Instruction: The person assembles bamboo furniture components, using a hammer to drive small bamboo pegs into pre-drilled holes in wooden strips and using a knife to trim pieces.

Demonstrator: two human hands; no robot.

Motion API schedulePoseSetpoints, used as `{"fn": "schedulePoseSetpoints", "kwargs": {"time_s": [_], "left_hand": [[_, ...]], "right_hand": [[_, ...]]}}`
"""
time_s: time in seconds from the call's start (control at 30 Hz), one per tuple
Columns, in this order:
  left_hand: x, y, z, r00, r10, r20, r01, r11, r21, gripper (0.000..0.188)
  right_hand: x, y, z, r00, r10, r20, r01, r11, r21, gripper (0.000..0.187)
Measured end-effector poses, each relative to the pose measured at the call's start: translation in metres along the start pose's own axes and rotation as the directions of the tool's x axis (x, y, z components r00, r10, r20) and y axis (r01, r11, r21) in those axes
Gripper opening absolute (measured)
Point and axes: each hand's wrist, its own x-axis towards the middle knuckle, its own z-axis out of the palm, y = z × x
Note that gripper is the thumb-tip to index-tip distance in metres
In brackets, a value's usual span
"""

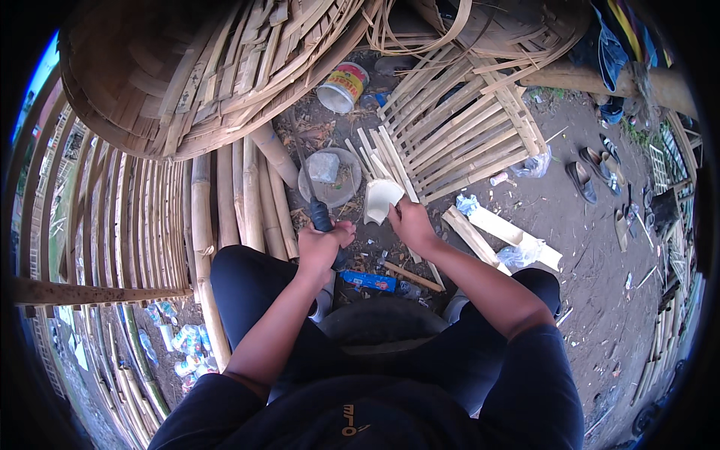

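My left hand (324,244) is closed round the dark handle (320,215) of a machete. Its long narrow blade (300,154) points away from me, past the left side of a round grey basin. In my right hand (412,225) is a short, pale split bamboo piece (381,196), curved like a trough and gripped at its right edge. The piece is just right of the basin (349,196), in which a grey stone block (323,167) lies. Thin bamboo strips (395,161) lie just beyond the piece. Blade and bamboo are apart.
Large woven bamboo domes (187,82) loom at far left. A slatted bamboo panel (465,120) lies ahead, with a bucket (343,86) nearby. Bamboo poles (251,199) stand left. A blue packet (367,281) and a wooden-handled tool (412,275) lie between my feet; shoes (581,182) lie right.
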Motion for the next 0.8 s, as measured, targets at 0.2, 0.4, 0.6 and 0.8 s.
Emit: {"fn": "schedulePoseSetpoints", "kwargs": {"time_s": [0.2,0.4,0.6,0.8], "left_hand": [[-0.026,0.018,0.000,0.992,-0.066,0.112,0.051,0.991,0.127,0.016],[-0.060,0.008,0.001,0.964,0.006,0.267,-0.074,0.967,0.246,0.025],[-0.067,0.007,-0.004,0.868,0.148,0.473,-0.279,0.935,0.218,0.035],[-0.067,0.007,-0.003,0.844,0.198,0.499,-0.388,0.866,0.314,0.039]], "right_hand": [[0.012,-0.007,-0.003,0.995,-0.012,0.104,0.021,0.996,-0.089,0.018],[0.027,-0.002,0.006,0.992,0.016,0.123,-0.001,0.993,-0.119,0.023],[0.039,-0.002,0.014,0.992,-0.009,0.124,0.026,0.991,-0.132,0.023],[0.042,-0.004,0.019,0.992,-0.008,0.122,0.024,0.991,-0.132,0.022]]}}
